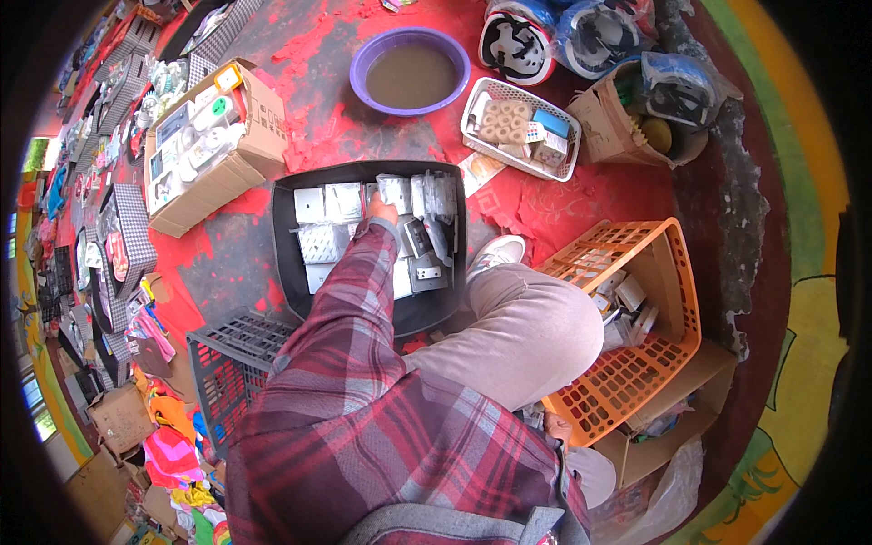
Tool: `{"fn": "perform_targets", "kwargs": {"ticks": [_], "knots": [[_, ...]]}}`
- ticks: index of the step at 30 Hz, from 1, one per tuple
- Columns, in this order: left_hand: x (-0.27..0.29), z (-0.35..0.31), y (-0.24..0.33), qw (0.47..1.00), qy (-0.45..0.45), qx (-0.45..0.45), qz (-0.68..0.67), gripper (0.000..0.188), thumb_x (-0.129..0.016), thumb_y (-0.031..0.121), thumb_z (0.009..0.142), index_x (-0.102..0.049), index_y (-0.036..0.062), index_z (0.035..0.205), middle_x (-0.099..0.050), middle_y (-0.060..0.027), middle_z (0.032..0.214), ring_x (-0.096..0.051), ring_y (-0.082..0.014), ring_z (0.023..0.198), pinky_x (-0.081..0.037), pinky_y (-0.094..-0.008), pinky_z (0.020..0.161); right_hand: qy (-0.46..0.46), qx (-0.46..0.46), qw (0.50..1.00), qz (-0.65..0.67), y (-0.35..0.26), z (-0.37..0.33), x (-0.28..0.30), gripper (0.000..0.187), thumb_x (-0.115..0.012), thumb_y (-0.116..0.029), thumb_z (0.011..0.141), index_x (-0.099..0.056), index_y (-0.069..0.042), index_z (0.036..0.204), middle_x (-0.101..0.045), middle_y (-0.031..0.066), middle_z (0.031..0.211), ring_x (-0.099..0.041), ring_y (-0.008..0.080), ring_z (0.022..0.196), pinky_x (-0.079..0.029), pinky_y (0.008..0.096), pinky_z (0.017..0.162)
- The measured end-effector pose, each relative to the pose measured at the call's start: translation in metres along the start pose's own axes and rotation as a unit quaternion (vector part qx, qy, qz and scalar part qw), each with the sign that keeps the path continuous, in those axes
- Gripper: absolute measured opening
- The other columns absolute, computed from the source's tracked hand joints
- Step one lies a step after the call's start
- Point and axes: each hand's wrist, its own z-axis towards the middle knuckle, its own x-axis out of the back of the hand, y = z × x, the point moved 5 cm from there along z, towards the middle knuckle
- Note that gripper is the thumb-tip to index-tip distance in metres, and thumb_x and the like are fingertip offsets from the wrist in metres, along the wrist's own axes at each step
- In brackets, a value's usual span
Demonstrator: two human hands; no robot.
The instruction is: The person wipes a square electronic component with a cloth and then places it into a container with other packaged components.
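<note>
My left hand (382,211) reaches into a black bin (296,180) between several rows of small boxes and packets. Its fingers are closed at the lower end of a plastic-wrapped white packet (394,189) near the bin's far side; the fingertips are partly hidden. White boxes (318,243) stand to the left of the hand, and clear-wrapped packets (440,193) to its right. At the near lower corner of an orange plastic basket (627,368), my right hand (557,427) is closed on the rim, partly covered by my sleeve. The basket lies tipped, with several small boxes (629,292) inside.
Ahead stand a purple basin (359,86) of murky water and a white basket (574,150). Bagged helmets (516,45) lie at the far right. An open carton (204,195) is at the left, a dark grey crate (222,363) nearer. My shoe (496,254) is beside the bin.
</note>
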Motion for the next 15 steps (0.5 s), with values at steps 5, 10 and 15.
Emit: {"fn": "perform_targets", "kwargs": {"ticks": [5, 10, 15], "knots": [[0.009, 0.014, -0.054, 0.981, 0.041, 0.039, -0.184, 0.047, -0.057, 0.011, 0.081, -0.04, 0.005, 0.124, -0.06, -0.017, 0.094, -0.06, -0.026, 0.082, -0.047, -0.0368, 0.068, -0.03, 0.012, 0.999, 0.024, -0.019, -0.008, -0.001, 0.036, -0.059, -0.007, 0.082, -0.047, -0.007, 0.049, -0.041, -0.0076, 0.053, -0.033, 0.0032, 0.049, -0.026, 0.0213, 0.044], [0.048, -0.011, -0.026, 0.983, 0.083, 0.127, 0.106, 0.037, -0.052, 0.015, 0.083, -0.046, -0.0009, 0.117, -0.057, -0.022, 0.103, -0.057, -0.0347, 0.094, -0.046, -0.0416, 0.08, -0.05, 0.024, 0.997, 0.044, -0.018, -0.01, -0.001, 0.036, -0.059, -0.008, 0.083, -0.047, -0.008, 0.049, -0.041, -0.0076, 0.053, -0.032, 0.0032, 0.048, -0.025, 0.0211, 0.043], [0.003, 0.006, -0.048, 0.987, 0.067, -0.062, 0.136, 0.038, -0.053, 0.013, 0.078, -0.049, -0.003, 0.112, -0.052, -0.0254, 0.107, -0.051, -0.038, 0.102, -0.043, -0.0427, 0.086, -0.043, -0.02, 0.999, 0.005, -0.013, -0.005, 0.002, 0.03, -0.062, -0.014, 0.081, -0.053, -0.006, 0.054, -0.045, -0.0057, 0.054, -0.037, 0.0044, 0.049, -0.028, 0.0226, 0.045]]}}
